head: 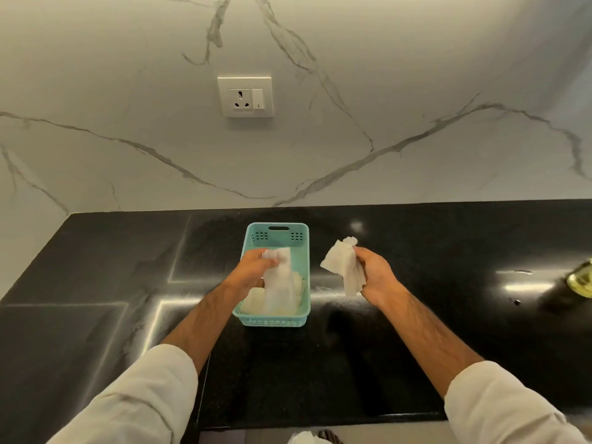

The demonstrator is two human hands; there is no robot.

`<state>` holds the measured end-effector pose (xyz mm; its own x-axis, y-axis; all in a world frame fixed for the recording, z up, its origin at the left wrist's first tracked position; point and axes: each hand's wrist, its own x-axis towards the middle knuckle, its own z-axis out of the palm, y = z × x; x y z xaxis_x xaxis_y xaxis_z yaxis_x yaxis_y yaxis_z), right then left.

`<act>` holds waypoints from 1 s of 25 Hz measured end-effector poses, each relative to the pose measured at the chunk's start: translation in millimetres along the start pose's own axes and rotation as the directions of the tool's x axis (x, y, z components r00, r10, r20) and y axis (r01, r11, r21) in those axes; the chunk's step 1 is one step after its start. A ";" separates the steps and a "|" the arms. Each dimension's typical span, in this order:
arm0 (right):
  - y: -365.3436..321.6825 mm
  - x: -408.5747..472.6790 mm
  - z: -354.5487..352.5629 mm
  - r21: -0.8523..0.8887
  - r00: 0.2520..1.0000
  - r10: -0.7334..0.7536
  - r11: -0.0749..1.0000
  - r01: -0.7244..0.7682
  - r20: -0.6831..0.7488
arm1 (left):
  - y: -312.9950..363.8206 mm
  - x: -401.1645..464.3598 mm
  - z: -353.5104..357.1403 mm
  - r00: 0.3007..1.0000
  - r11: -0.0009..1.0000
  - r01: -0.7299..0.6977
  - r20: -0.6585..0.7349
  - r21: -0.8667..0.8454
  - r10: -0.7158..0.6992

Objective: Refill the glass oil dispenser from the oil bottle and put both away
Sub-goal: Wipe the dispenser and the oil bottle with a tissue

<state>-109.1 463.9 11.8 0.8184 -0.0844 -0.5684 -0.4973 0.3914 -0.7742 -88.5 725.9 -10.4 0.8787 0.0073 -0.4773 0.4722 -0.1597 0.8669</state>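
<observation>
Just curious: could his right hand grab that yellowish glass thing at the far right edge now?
Probably not yet: the right hand grips a tissue, though bare counter lies between it and the glass thing.

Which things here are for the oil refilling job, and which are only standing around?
For the job:
- glass vessel with yellow oil, cut off at the right edge; dispenser or bottle, cannot tell
- tissue in the right hand, perhaps for wiping
- tissue the left hand pinches over the basket

Only around:
- teal basket with more tissues
- wall socket
</observation>
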 end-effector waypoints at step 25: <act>36.0 -113.5 -167.2 -0.146 0.993 -0.095 0.984 0.103 0.063 | -16.8 -116.6 204.3 0.896 0.965 -0.206 0.364 -0.163 0.253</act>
<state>-268.0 334.4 1.8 0.8785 -0.0632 -0.4736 -0.4468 0.2423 -0.8612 -213.2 526.1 1.3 0.8819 -0.3928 -0.2605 0.2856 0.0055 0.9583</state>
